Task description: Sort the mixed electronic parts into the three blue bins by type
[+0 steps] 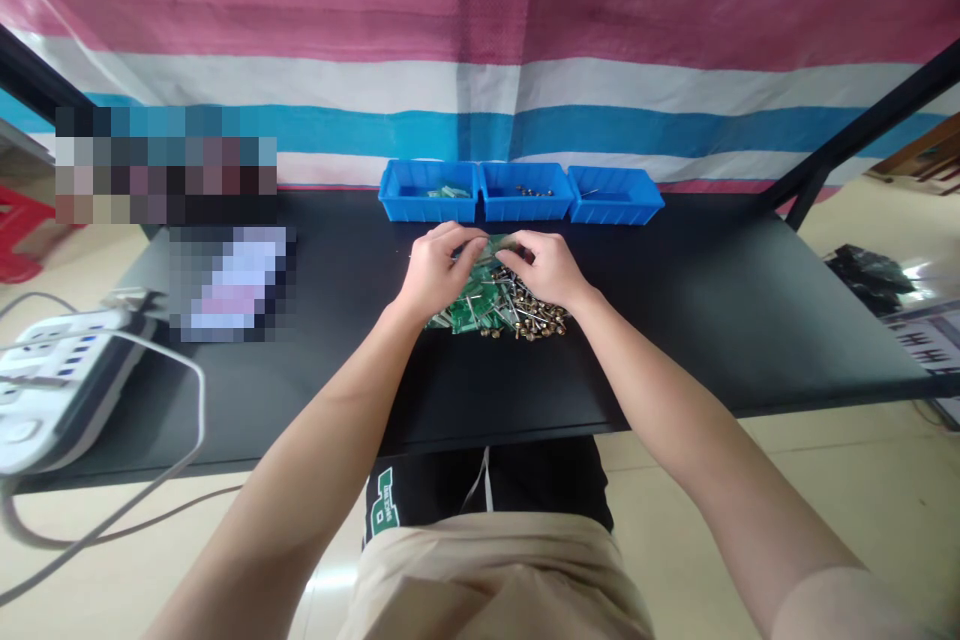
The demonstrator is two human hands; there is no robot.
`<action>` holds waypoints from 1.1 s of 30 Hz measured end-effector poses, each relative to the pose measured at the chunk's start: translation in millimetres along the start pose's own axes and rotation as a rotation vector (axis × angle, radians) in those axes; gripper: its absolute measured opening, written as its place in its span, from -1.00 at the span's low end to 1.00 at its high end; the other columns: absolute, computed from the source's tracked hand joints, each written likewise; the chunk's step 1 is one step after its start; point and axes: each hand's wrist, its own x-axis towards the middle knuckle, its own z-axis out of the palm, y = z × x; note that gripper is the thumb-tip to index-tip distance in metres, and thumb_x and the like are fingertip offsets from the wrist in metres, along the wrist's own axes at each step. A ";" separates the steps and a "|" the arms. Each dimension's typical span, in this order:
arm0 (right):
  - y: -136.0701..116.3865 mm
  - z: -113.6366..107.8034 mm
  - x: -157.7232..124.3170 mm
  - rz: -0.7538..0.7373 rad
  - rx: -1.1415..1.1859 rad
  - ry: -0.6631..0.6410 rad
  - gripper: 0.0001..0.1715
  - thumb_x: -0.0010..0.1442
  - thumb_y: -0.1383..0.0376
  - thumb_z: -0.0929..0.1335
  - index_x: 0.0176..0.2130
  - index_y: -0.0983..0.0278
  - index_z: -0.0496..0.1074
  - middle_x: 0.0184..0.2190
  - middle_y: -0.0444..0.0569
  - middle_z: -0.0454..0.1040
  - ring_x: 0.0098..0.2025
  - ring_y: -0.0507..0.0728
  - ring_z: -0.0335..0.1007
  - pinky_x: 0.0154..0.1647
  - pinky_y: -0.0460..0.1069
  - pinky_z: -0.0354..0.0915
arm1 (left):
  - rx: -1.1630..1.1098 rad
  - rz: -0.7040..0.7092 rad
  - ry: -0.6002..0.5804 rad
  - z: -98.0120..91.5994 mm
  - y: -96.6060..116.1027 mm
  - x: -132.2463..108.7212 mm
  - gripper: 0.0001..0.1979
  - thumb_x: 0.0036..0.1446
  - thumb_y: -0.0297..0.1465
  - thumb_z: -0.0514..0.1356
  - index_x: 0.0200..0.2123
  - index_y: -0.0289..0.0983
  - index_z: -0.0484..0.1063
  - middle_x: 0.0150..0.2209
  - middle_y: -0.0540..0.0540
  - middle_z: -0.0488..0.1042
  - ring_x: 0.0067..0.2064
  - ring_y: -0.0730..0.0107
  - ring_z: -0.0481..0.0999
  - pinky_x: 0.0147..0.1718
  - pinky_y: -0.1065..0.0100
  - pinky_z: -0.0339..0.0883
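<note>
My left hand (446, 265) and my right hand (546, 265) meet over the far side of a mixed pile on the black table. Fingers and thumbs of both are closed in a pinch on a small see-through greenish plastic piece (496, 246). Its exact kind is hard to make out, as the fingers partly cover it. Below the hands lie green plastic pieces (476, 308), with some thin metal pins among them. To their right are many brass-headed screws or nails (538, 318), under and beside my right hand.
Three blue bins stand behind the pile: the left bin (427, 210) holds pale green pieces, the middle bin (525, 209) small metal parts, the right bin (615, 210) a thin pin. A white power strip (67, 370) with cables and a blurred phone-like object (240, 280) lie left on the table (705, 320).
</note>
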 end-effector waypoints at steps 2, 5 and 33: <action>-0.5 0.1 0.4 0.045 0.040 0.006 -0.63 0.30 0.04 0.32 -0.24 0.26 0.54 -0.28 -0.01 0.61 -0.31 0.13 0.48 -0.21 0.03 0.38 | -0.075 -0.043 0.031 1.2 -1.7 -0.6 -0.74 0.28 -0.25 0.13 -0.09 -0.23 0.52 -0.27 -0.10 0.59 -0.23 0.31 0.54 -0.16 0.26 0.43; 0.8 0.0 1.5 0.089 0.110 0.029 -0.55 0.27 -0.06 0.33 -0.26 0.27 0.51 -0.35 -0.02 0.58 -0.36 0.11 0.45 -0.28 0.02 0.34 | -0.179 -0.047 0.058 2.2 -4.5 -1.5 -0.69 0.22 -0.25 0.19 0.00 -0.23 0.46 -0.28 -0.06 0.58 -0.27 0.37 0.53 -0.17 0.28 0.45; 6.4 3.0 5.1 0.154 0.402 0.268 -0.34 0.12 -0.27 0.37 -0.22 0.25 0.45 -0.52 -0.14 0.41 -0.52 0.01 0.28 -0.49 -0.05 0.26 | -0.271 -0.034 -0.015 -0.7 -2.7 0.3 -0.75 0.19 -0.31 0.23 -0.13 -0.26 0.62 -0.18 -0.13 0.63 -0.18 0.30 0.59 -0.15 0.28 0.50</action>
